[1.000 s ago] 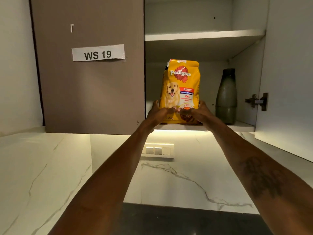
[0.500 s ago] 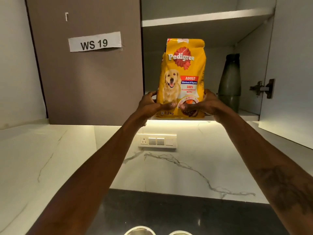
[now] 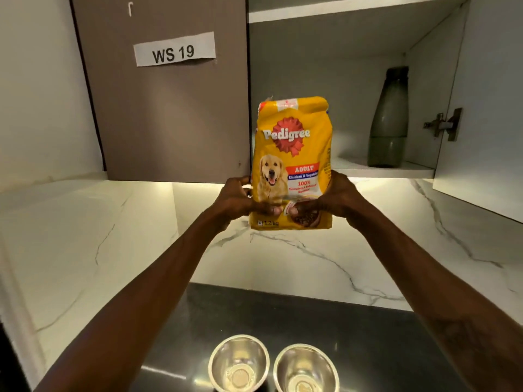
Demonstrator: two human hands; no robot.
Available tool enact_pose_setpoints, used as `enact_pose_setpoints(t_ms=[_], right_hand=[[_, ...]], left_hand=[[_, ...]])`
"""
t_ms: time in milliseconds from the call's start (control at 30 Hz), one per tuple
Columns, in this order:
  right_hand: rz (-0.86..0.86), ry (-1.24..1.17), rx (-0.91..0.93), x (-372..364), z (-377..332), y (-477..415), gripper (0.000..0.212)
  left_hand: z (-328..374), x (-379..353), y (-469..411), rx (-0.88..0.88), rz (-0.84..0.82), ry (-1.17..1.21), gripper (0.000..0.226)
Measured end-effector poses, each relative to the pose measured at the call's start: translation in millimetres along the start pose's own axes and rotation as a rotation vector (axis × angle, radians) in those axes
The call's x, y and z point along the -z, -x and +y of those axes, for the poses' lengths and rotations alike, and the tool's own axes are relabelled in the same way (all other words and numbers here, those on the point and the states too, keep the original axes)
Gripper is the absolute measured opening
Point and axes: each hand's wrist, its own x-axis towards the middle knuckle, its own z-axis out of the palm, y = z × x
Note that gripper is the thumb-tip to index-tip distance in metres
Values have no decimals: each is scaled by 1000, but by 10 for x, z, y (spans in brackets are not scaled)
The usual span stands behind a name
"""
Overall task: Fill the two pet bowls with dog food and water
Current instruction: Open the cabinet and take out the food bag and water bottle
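Bowls (image 3: 239,363) (image 3: 306,369) look empty, 2 side by side on the dark counter (image 3: 368,335). My left hand (image 3: 236,199) and right hand (image 3: 338,198) squeeze the dog food bag (image 3: 293,154) above them. Water bottle (image 3: 389,120) waits in the cupboard.

Both bowls (image 3: 239,363) (image 3: 306,369) cropped by bottom edge; bag's (image 3: 291,162) lower sides hidden under hands; small print illegible.

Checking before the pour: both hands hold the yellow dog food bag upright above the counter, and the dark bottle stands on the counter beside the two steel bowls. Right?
Not quite. The head view shows the dark bottle standing on the cupboard shelf, not on the counter. The rest holds: left hand and right hand hold the dog food bag upright above the two steel bowls.
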Motion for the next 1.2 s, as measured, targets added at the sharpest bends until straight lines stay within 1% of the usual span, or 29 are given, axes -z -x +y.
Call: enact_pose_setpoints(t_ms=[67,133,167,233,267,333,400,500,633,767,867,900,1000,1100,1200], right_hand=[[-37,-12,-16,-95,49,73,88],[-82,-26,-17,-197,104,140,80],[-94,-27,-19,-244,144,160,83],[-95,-21,-48,-378,310,174,103],[-105,-25,-61,-456,416,182,109],[-143,-27,-86,-653,668,195,112],[-161,-29,-133,-858,853,220,112],[-213,-63,-268,-1176,1155,247,110],[-270,-38,-372,-1696,1742,227,112],[-313,-33,-479,-2210,2375,237,124],[-333,-37,-535,-2498,2698,235,136],[-336,-31,-565,-2579,2774,228,136],[-316,-19,-620,-2815,2979,230,125],[-325,-23,-642,-3021,3188,277,118],[-288,-22,-642,-3101,3312,362,116]], left_hand=[[-165,-15,50,25,-6,2,102],[-351,-32,95,46,-9,8,96],[-447,-36,107,52,-11,7,96],[-667,-53,119,80,-24,-3,97],[-775,-66,129,95,-40,-5,94],[-1029,-108,157,137,-88,4,84],[-1306,-137,164,172,-135,7,84],[-1806,-159,109,189,-176,-26,83],[-2512,-210,43,284,-262,-52,89],[-3259,-324,-31,393,-356,-64,89],[-3740,-429,-137,461,-377,-103,91],[-3867,-465,-182,476,-369,-126,94],[-4181,-572,-256,509,-354,-173,101],[-4466,-667,-236,559,-368,-164,99],[-4629,-711,-161,578,-335,-113,103]])
